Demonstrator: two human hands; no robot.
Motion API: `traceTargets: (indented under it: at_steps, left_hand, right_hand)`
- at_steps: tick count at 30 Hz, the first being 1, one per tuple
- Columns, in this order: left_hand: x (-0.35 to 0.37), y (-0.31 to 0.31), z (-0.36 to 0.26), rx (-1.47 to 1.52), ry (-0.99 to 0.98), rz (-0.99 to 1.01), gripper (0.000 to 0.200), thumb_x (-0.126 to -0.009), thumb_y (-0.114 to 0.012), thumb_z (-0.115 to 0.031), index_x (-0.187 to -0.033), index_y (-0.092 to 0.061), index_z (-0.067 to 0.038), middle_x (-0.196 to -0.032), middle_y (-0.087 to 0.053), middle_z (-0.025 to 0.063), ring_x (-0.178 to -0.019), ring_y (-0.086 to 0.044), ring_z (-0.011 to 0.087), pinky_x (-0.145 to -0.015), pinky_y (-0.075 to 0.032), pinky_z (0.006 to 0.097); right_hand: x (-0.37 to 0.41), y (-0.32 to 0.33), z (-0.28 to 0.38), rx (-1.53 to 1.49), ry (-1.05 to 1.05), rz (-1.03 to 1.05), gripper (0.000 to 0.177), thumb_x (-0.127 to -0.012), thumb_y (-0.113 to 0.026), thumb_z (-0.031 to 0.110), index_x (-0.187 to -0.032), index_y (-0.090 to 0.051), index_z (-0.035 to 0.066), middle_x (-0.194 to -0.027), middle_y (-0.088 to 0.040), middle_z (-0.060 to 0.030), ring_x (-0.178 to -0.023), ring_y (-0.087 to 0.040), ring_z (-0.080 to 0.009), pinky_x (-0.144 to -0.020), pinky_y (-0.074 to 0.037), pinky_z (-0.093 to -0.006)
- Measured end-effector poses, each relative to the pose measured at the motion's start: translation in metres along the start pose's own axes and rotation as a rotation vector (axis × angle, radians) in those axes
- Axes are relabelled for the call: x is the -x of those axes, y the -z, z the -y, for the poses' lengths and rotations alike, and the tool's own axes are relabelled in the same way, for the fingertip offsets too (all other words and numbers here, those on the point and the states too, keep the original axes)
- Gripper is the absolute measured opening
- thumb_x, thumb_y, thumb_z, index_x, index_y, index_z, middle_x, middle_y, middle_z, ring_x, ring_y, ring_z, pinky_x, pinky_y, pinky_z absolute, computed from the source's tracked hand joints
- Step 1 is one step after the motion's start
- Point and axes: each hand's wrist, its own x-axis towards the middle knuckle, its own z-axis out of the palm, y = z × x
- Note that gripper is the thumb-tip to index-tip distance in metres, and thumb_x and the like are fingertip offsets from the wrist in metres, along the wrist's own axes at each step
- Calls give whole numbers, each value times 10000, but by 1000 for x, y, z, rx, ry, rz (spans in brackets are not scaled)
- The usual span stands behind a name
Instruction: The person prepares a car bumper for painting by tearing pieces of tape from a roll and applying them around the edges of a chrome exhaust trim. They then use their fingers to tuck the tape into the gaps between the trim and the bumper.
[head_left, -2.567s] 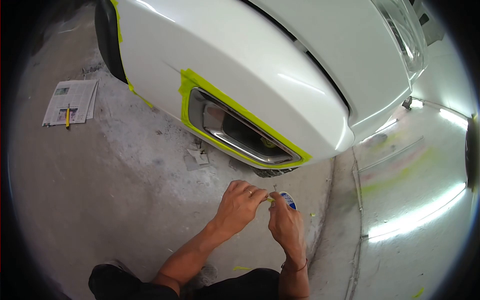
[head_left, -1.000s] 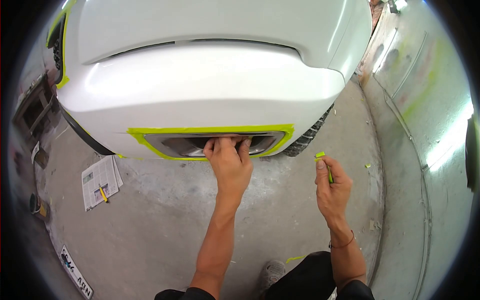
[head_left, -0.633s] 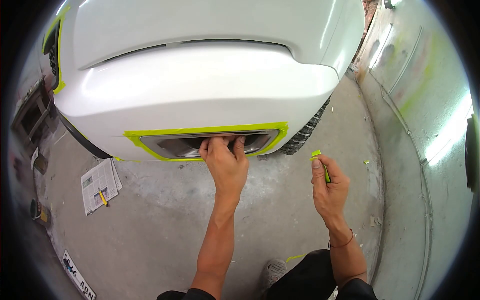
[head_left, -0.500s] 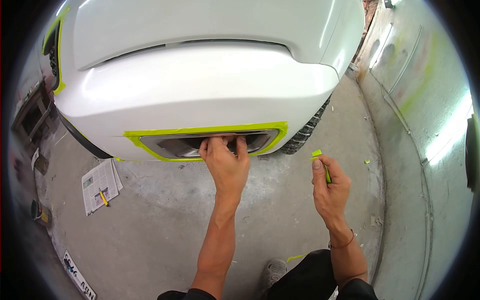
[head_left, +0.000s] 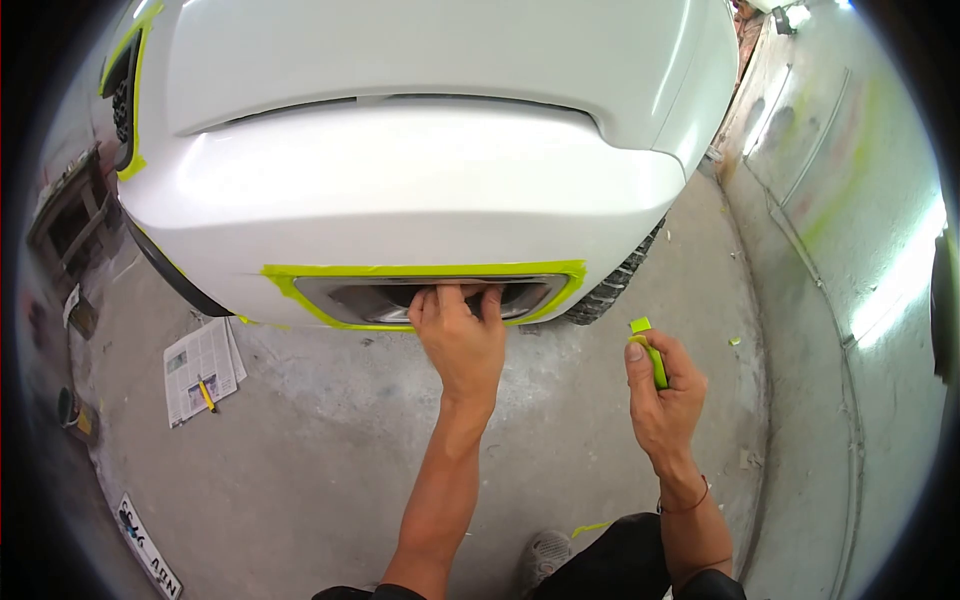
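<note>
My left hand (head_left: 460, 340) reaches up to the recessed opening (head_left: 365, 297) low in the white bumper (head_left: 420, 190). Its fingers curl into the dark hollow, with the thumb close to the index finger; the fingertips are partly hidden, and what they grip cannot be made out. Yellow-green masking tape (head_left: 430, 270) frames the opening. Off to the right, over the floor, my right hand (head_left: 668, 400) is closed around a piece of yellow-green tape (head_left: 657, 368), whose end sticks out above the thumb.
On the floor at left lie newspaper sheets (head_left: 190, 365) with a yellow utility knife (head_left: 207, 394) on them. A licence plate (head_left: 148, 550) is at lower left, near a can (head_left: 75, 412). A tyre (head_left: 620, 280) shows under the car; a wall (head_left: 810, 300) rises at right.
The car sits slightly lower and further right in view. My left hand stays at the opening, its fingers shifted slightly. My right hand still holds the tape, with more of it showing.
</note>
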Motion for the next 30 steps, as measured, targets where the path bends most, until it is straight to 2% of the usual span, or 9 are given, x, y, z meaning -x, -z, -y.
traceTargets:
  at_steps: [6, 9, 12, 14, 15, 18, 22, 28, 30]
  left_hand:
    - [-3, 2, 8, -22, 76, -145, 283, -740, -823, -68, -930, -615, -54, -828, -704, 55, -835, -635, 267, -839, -445, 400]
    - [0, 10, 7, -92, 17, -75, 254, -751, -826, -66, -907, -627, -46, -876, -695, 72, -836, -634, 260, -839, -466, 402]
    - [13, 14, 0, -113, -194, -326, 188, -800, -781, -54, -949, -668, -34, -909, -682, 83, -840, -626, 262, -878, -463, 419]
    - [29, 12, -11, -75, -209, -101, 204, -837, -737, -47, -1035, -695, -27, -983, -661, 98, -890, -611, 264, -875, -466, 421]
    - [29, 5, -12, -42, -249, -69, 277, -831, -700, -30, -1108, -687, -22, -1070, -640, 115, -981, -583, 285, -906, -442, 441]
    - [32, -8, -17, -260, -232, 11, 319, -804, -674, -12, -1123, -677, -10, -1139, -612, 124, -1043, -553, 306, -950, -404, 463]
    - [30, -12, -18, -258, -171, 28, 351, -794, -649, -26, -1144, -667, -6, -1186, -563, 189, -1063, -530, 323, -963, -365, 489]
    - [40, 3, -36, -155, -15, 148, 591, -857, -693, -346, -1315, -550, -1, -1315, -510, 240, -1295, -420, 414, -1104, -281, 560]
    - [47, -3, -36, -93, 74, 152, 686, -849, -696, -439, -1352, -521, -6, -1366, -489, 244, -1366, -372, 422, -1140, -242, 581]
  right_hand:
    - [3, 3, 0, -27, -29, -14, 139, -928, -694, 122, -989, -677, -2, -690, -622, -25, -598, -499, -57, -541, -408, -235]
    - [3, 7, -3, -25, -21, -3, 135, -930, -686, 112, -994, -674, -6, -704, -627, -20, -609, -497, -51, -548, -404, -232]
    - [1, 11, -1, -22, 10, -9, 123, -932, -673, 98, -994, -670, -9, -712, -629, -22, -616, -495, -47, -556, -404, -229]
    - [2, 11, 0, -28, 1, 4, 119, -930, -671, 91, -991, -667, -11, -713, -626, -19, -617, -494, -48, -559, -405, -229]
    - [3, 12, 1, -30, -13, 15, 114, -929, -668, 84, -989, -664, -13, -713, -624, -17, -617, -493, -49, -561, -405, -229]
    - [5, 13, -2, -29, -8, 29, 119, -930, -661, 82, -991, -660, -20, -711, -622, -18, -616, -510, -55, -561, -410, -233]
    - [3, 14, -12, 92, 98, 35, 124, -936, -649, 83, -997, -659, -25, -703, -617, -18, -617, -528, -60, -563, -420, -239]
    - [0, 7, -6, 135, 80, 114, 139, -957, -614, 88, -1044, -651, -14, -680, -593, -16, -574, -523, -68, -529, -413, -224]
    - [-3, 7, -5, -21, 4, 89, 212, -979, -576, 99, -1150, -617, -20, -656, -561, -6, -535, -486, -58, -496, -379, -202]
